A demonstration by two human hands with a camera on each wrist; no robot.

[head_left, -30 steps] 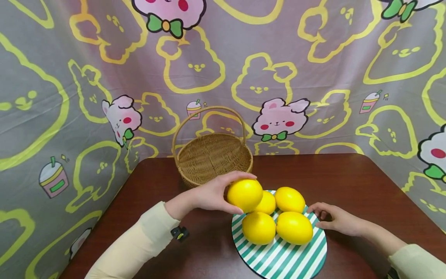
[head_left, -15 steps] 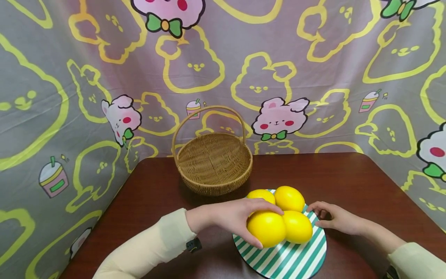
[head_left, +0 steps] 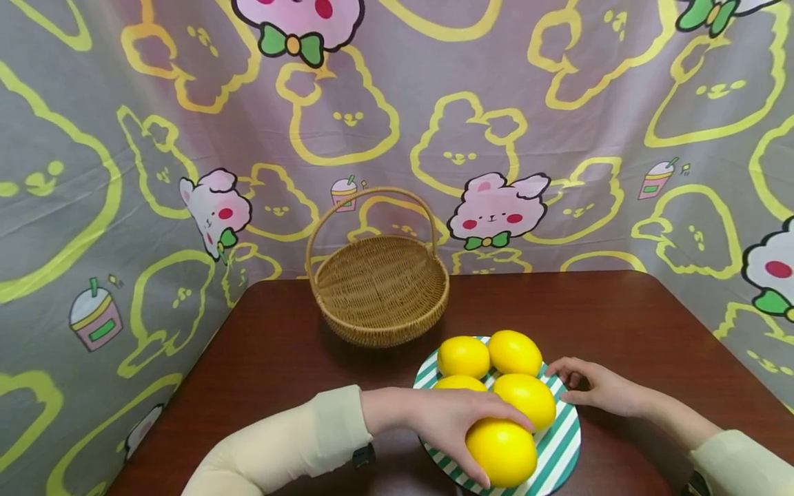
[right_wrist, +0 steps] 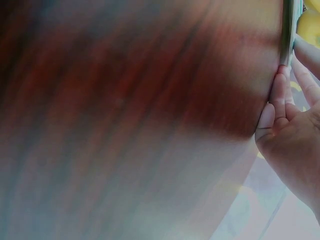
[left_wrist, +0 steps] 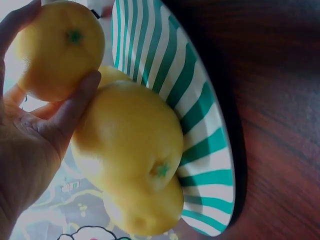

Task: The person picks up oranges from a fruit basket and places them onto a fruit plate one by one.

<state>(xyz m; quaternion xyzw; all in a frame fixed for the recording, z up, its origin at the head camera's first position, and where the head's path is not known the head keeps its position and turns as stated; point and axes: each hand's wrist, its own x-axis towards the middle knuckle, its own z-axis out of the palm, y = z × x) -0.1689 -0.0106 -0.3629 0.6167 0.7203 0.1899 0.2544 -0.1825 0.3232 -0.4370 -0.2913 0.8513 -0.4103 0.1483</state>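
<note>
My left hand (head_left: 443, 424) grips a yellow lemon (head_left: 504, 455) over the front part of a round plate (head_left: 561, 448) with green and white stripes. Thumb and fingers lie on either side of the fruit, and its green stem mark faces the left wrist camera. More lemons sit behind it on the plate: one (head_left: 526, 401) to the right, one (head_left: 462, 383) partly hidden by my left hand, and a back pair (head_left: 464, 357). At the plate's right side, my right hand (head_left: 602, 389) touches the rim with loosely bent fingers; in the right wrist view its fingertips (right_wrist: 281, 75) are right at the edge.
A wicker basket (head_left: 381, 293) with a tall arched handle stands behind the plate to the left, with nothing inside. The dark red-brown table (head_left: 273, 331) has rounded back corners. Patterned cloth (head_left: 397, 110) hangs around its back and sides.
My left hand has carried the lemon from the plate's back left toward its front, uncovering the back left lemon and the basket's lower front. The right hand stays at the rim.
</note>
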